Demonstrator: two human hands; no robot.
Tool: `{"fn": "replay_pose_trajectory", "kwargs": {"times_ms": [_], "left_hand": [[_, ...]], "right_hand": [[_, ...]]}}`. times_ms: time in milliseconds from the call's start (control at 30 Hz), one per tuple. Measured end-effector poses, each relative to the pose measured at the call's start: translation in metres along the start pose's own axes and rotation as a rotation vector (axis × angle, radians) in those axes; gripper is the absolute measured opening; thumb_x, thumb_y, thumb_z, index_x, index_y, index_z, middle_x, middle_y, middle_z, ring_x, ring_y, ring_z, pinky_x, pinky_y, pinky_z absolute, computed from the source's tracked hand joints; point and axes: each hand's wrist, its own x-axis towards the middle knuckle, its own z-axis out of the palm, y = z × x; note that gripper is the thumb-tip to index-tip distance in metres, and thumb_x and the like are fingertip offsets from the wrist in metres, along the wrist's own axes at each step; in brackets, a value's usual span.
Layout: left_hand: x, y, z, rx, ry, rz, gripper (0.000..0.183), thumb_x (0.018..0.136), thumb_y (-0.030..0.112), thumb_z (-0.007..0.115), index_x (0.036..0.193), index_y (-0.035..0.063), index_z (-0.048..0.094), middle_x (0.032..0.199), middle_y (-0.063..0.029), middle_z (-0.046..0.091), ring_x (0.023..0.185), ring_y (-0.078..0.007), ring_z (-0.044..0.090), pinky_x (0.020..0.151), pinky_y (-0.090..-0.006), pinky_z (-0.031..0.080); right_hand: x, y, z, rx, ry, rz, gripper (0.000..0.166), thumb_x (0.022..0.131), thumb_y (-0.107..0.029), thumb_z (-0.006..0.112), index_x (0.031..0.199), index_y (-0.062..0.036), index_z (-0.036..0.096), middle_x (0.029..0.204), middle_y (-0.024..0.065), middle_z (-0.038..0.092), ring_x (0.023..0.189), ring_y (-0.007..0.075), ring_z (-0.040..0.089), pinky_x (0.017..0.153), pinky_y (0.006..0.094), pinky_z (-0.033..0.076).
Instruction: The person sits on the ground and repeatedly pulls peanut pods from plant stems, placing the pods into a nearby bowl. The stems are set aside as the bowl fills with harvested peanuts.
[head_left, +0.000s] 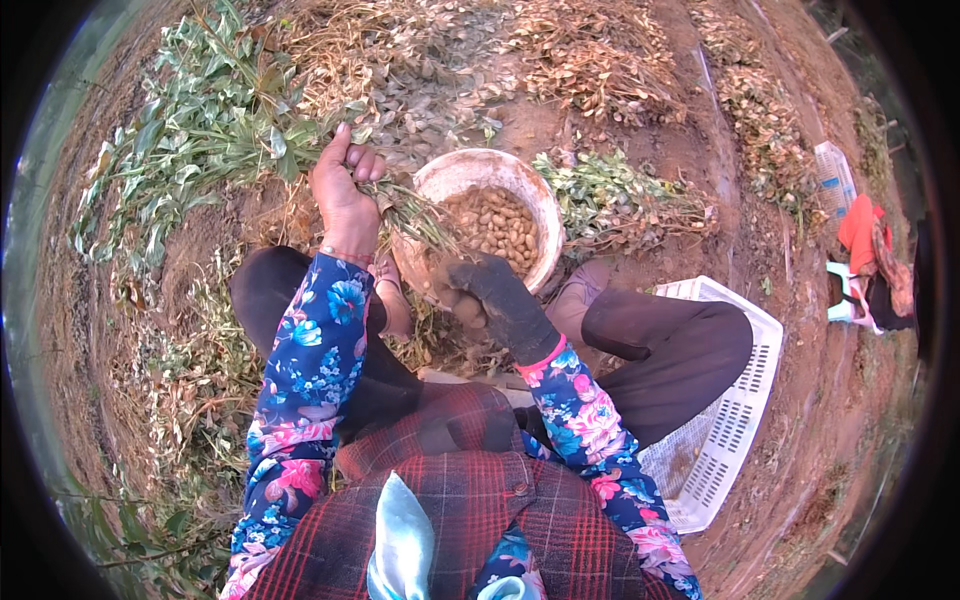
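My bare left hand (346, 187) is closed around the stems of a bunch of green peanut plants (202, 135), whose leaves spread to the upper left. The root end of the bunch reaches over a round, soil-stained tub (551, 217) between my feet. Peanuts in their shells (499, 225) lie inside the tub. My right hand (495, 300), in a dark glove, is at the tub's near rim, at the root end of the bunch, with its fingers curled around brownish pods or roots. Blur and the glove hide exactly what it grips.
A white plastic crate (742, 420) stands at my right, partly under my leg. Pulled peanut plants (622, 195) lie beyond the tub, and dried vines (592, 60) cover the ground ahead. Far right are a small stool (844, 292) and a red cloth (859, 225).
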Motion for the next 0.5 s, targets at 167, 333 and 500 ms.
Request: {"fn": "replay_pose_trajectory", "kwargs": {"times_ms": [167, 333, 500], "left_hand": [[0.044, 0.076, -0.010, -0.133, 0.035, 0.234, 0.023, 0.087, 0.015, 0.046, 0.067, 0.0089, 0.037, 0.053, 0.0028, 0.032, 0.042, -0.0090, 0.029, 0.041, -0.0260, 0.028], [0.062, 0.199, -0.043, -0.100, -0.025, 0.398, 0.024, 0.084, 0.009, 0.048, 0.063, 0.0094, 0.036, 0.053, 0.0017, 0.032, 0.043, -0.0107, 0.030, 0.047, -0.0266, 0.029], [0.041, 0.288, -0.140, 0.087, -0.107, 0.272, 0.021, 0.083, 0.009, 0.050, 0.065, 0.0080, 0.039, 0.057, 0.0007, 0.035, 0.047, -0.0097, 0.033, 0.049, -0.0252, 0.031]], "right_hand": [[-0.048, 0.012, -0.005, -0.092, -0.262, 0.024, 0.028, 0.082, -0.027, 0.055, 0.082, 0.0001, 0.056, 0.067, 0.0002, 0.052, 0.046, 0.0017, 0.039, 0.038, 0.0151, 0.028], [-0.034, 0.005, -0.034, -0.140, 0.108, -0.164, 0.020, 0.086, -0.018, 0.049, 0.091, 0.0009, 0.054, 0.070, 0.0011, 0.053, 0.050, 0.0027, 0.043, 0.041, 0.0151, 0.032], [-0.023, 0.014, -0.040, -0.008, 0.228, -0.176, 0.019, 0.084, -0.013, 0.052, 0.095, 0.0026, 0.052, 0.073, 0.0048, 0.056, 0.050, 0.0064, 0.047, 0.041, 0.0175, 0.038]]}}
